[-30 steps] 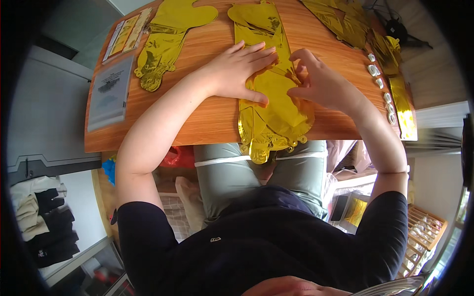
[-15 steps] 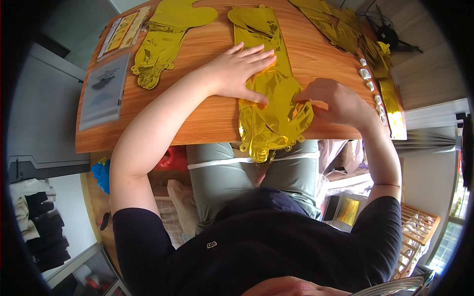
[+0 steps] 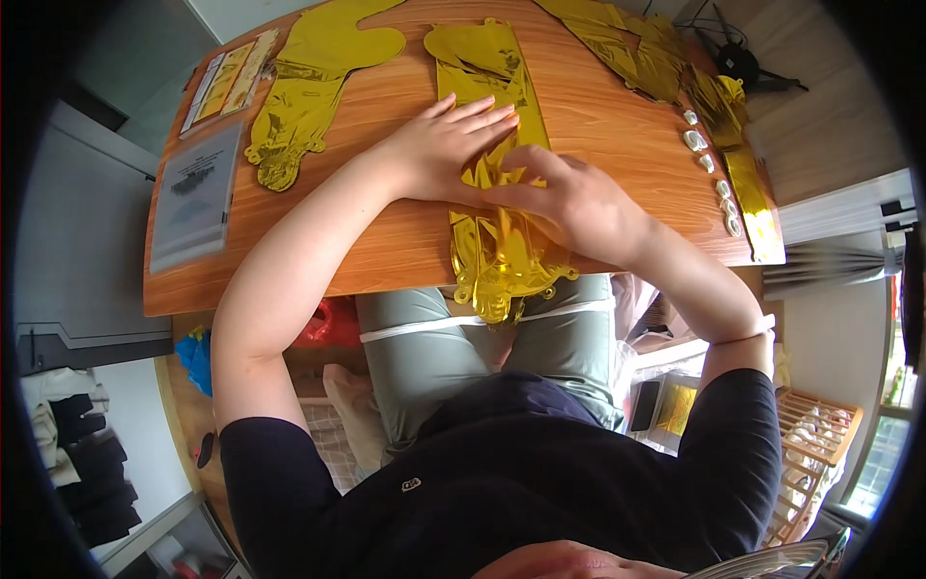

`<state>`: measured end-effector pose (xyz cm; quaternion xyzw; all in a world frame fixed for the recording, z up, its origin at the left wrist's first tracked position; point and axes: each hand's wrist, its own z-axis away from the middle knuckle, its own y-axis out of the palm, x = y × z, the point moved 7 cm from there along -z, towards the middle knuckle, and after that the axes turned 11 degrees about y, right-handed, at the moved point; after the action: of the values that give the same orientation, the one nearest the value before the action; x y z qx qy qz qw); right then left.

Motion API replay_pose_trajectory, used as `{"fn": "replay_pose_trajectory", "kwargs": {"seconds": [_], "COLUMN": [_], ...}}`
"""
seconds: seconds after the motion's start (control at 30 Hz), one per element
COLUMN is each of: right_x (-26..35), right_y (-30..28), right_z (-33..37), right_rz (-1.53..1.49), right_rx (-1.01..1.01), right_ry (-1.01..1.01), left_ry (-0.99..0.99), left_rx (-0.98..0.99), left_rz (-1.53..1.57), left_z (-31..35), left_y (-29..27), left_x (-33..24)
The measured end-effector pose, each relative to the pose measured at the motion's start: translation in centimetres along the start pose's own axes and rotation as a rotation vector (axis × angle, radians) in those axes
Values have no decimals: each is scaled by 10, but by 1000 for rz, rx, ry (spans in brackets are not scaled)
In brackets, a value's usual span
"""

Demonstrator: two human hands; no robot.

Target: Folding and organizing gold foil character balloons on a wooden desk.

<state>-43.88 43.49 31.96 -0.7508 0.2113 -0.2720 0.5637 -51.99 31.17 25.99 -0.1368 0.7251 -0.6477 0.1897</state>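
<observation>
A flat gold foil balloon (image 3: 479, 72) lies lengthwise on the wooden table, its small-tabbed lower end overhanging the front edge above my lap. Across its middle rests my left hand (image 3: 439, 145), palm down with fingers stretched out. My right hand (image 3: 584, 207) is bent beside it, thumb and fingers closed on a raised, creased part of the foil near my left thumb. The right side of the foil is lifted and folded inward there. My right hand partly hides the fold.
Another gold foil balloon (image 3: 304, 101) lies to the left, near a clear document sleeve (image 3: 198, 198) and a printed sheet (image 3: 231, 77). More gold foil (image 3: 632, 53) lies at the far right. Small white coils (image 3: 694, 142) line the right side of the wooden table (image 3: 376, 253). A black stand (image 3: 738, 63) stands beyond.
My right hand has moved left, carrying the right edge of the foil inward toward my left hand. My left hand stays flat on the balloon. The whole view has shifted slightly.
</observation>
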Motion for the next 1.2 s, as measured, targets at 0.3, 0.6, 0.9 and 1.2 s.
{"fn": "replay_pose_trajectory", "kwargs": {"seconds": [0.3, 0.6, 0.9, 1.2], "right_x": [1, -11, -32, 0], "right_y": [-5, -24, -5, -11], "right_z": [16, 4, -16, -21], "right_rz": [30, 41, -83, 13], "right_rx": [-178, -218, 454, -80], "right_ry": [25, 139, 8, -184], "left_ry": [41, 11, -9, 21], "left_rx": [-38, -8, -6, 32], "left_rz": [-110, -39, -40, -112], "left_z": [1, 1, 2, -1], "left_y": [7, 1, 3, 5], "left_x": [5, 0, 0, 3]}}
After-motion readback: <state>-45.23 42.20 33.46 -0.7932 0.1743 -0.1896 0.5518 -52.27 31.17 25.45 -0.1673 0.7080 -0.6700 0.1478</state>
